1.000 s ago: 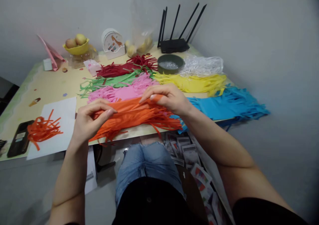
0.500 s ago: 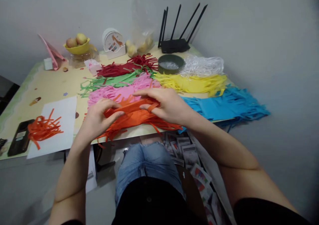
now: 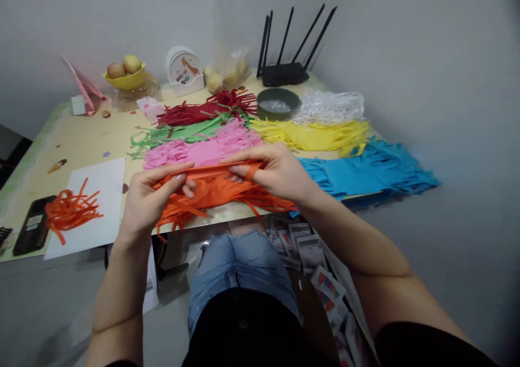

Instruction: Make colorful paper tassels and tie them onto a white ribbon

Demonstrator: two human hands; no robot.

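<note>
An orange fringed strip [image 3: 207,171] is stretched between my two hands, just above an orange fringed pile [image 3: 219,192] at the table's front edge. My left hand [image 3: 148,196] pinches its left end between thumb and fingers. The other end is in the pinch of my right hand [image 3: 274,172], where a loop of orange shows by the thumb. Behind lie pink fringe [image 3: 203,151], green fringe [image 3: 182,132] and dark red fringe [image 3: 190,113]. Yellow fringe [image 3: 317,135] and blue fringe [image 3: 357,173] lie to the right.
Loose orange strips [image 3: 75,210] lie on white paper [image 3: 109,182], beside a black phone [image 3: 32,229]. Toward the back stand a green round tin [image 3: 278,112], a bundle of white cords [image 3: 333,107], a black router [image 3: 284,75] and a yellow fruit bowl [image 3: 125,79].
The orange strip has been lifted and pulled taut into a narrow band. My left hand has moved slightly left, and both hands have closed more firmly on the ends.
</note>
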